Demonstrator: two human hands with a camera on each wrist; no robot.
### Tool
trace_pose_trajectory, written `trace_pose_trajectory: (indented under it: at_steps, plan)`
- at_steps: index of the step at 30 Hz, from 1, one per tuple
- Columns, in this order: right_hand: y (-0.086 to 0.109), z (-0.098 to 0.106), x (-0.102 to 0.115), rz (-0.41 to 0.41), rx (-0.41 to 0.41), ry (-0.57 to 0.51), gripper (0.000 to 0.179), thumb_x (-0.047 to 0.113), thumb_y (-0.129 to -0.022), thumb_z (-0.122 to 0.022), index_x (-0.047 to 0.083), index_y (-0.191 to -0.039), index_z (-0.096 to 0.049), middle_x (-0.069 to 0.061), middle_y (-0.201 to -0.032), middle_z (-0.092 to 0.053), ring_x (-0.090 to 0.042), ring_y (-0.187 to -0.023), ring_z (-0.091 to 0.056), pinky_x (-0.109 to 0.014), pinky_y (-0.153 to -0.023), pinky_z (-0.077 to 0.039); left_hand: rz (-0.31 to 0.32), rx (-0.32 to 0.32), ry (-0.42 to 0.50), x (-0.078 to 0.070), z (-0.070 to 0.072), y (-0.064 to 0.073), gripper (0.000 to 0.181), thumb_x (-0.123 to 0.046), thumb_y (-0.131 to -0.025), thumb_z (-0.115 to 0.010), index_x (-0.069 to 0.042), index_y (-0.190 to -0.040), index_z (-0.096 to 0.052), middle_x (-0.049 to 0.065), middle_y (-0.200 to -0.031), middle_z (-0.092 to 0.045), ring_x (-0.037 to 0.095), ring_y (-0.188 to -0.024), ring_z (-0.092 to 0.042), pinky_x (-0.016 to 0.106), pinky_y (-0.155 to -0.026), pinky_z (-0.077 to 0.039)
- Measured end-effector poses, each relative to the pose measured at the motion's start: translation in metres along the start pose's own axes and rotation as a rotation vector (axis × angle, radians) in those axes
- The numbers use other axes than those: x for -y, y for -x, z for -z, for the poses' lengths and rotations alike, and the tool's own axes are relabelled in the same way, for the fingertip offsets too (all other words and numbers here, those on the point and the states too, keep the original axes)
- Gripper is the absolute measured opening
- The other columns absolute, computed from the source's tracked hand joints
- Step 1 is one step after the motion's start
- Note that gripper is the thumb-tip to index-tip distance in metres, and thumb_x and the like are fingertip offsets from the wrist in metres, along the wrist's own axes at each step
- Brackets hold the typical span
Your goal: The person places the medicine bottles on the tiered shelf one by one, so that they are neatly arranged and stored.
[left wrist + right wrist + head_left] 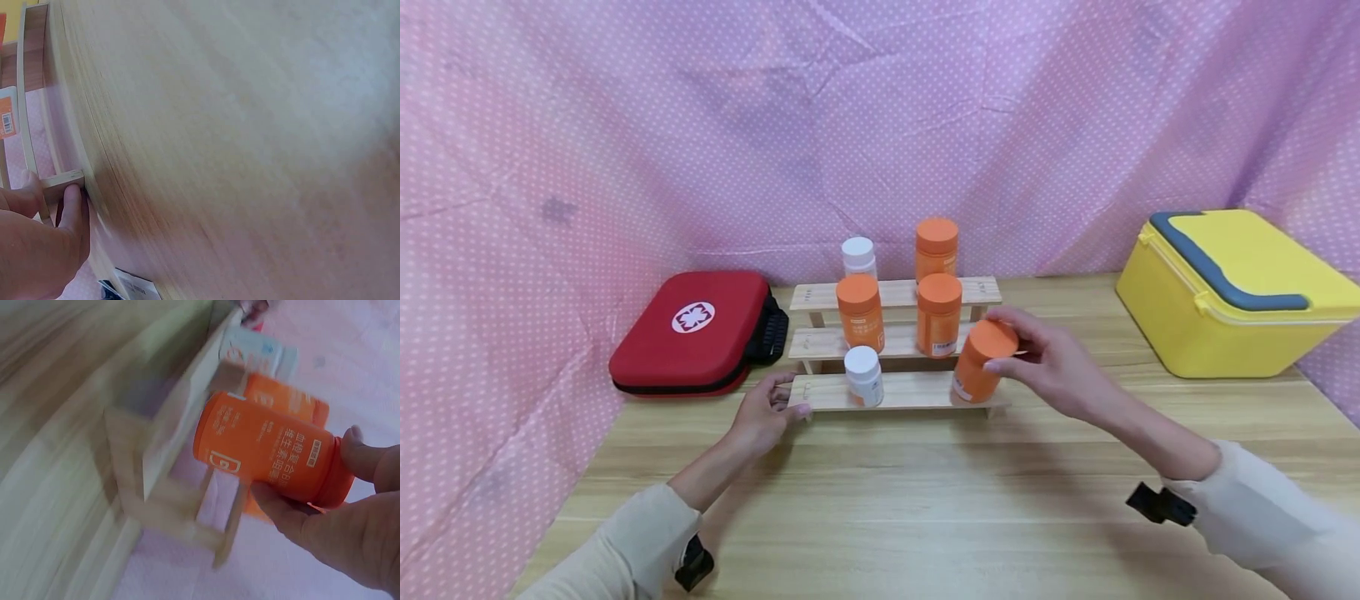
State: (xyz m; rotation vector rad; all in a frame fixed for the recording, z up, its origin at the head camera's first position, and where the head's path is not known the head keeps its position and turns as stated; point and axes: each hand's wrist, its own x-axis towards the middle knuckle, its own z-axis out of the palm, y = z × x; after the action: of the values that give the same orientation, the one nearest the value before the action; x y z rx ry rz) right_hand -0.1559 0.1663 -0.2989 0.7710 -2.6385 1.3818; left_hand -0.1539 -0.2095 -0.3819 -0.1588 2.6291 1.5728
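Observation:
A three-step wooden rack (917, 390) stands mid-table with pill bottles on its steps. My left hand (766, 417) pinches the left end of its lowest step; the left wrist view shows fingers (74, 209) at the rack's leg. With thumb and fingers, my right hand (1060, 367) grips an orange bottle (265, 447) near its lid, tilted at the right end of the lowest step. A small white bottle (864, 379) sits left on that step. Two orange bottles (861, 312) are on the middle step. The top step has a white bottle (859, 257) and an orange bottle (936, 248).
Left of the rack lies a red first-aid case (700, 333) with a white emblem and a black handle. A yellow box (1240, 292) with a grey handle stands at the back right. Behind everything hangs a pink dotted cloth (880, 125).

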Motion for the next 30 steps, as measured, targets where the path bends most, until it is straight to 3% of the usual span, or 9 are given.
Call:
trace_pose_trajectory:
  at_steps: [9,20,30]
  plan:
    - [-0.014,-0.036,0.005,-0.048,0.049,-0.064,0.057,0.013,-0.081,-0.078,0.007,-0.132,-0.054,-0.011,-0.107,-0.063,-0.02,-0.085,-0.061,-0.032,-0.074,-0.054,-0.007,-0.007,0.001,0.002,-0.001,0.0,0.056,0.003,-0.085,-0.069,0.005,-0.134,-0.044,0.025,-0.109,-0.063,0.023,-0.093,-0.061,0.018,-0.069,-0.045]
    - [-0.019,-0.046,0.013,-0.063,0.021,0.054,0.051,0.017,-0.081,-0.078,0.012,-0.126,-0.055,-0.003,-0.095,-0.062,-0.018,-0.079,-0.055,-0.029,-0.068,-0.049,-0.007,-0.011,-0.005,0.002,-0.001,0.0,0.054,0.003,-0.084,-0.069,0.005,-0.133,-0.045,0.025,-0.109,-0.064,0.022,-0.092,-0.061,0.018,-0.07,-0.045]
    - [-0.017,-0.05,0.017,-0.085,0.015,0.074,0.057,0.02,-0.082,-0.077,0.012,-0.131,-0.05,-0.004,-0.105,-0.063,-0.018,-0.085,-0.058,-0.033,-0.073,-0.051,0.012,-0.008,0.001,0.001,-0.001,0.0,0.056,0.002,-0.085,-0.07,0.003,-0.134,-0.045,0.023,-0.11,-0.063,0.02,-0.092,-0.06,0.018,-0.07,-0.045]
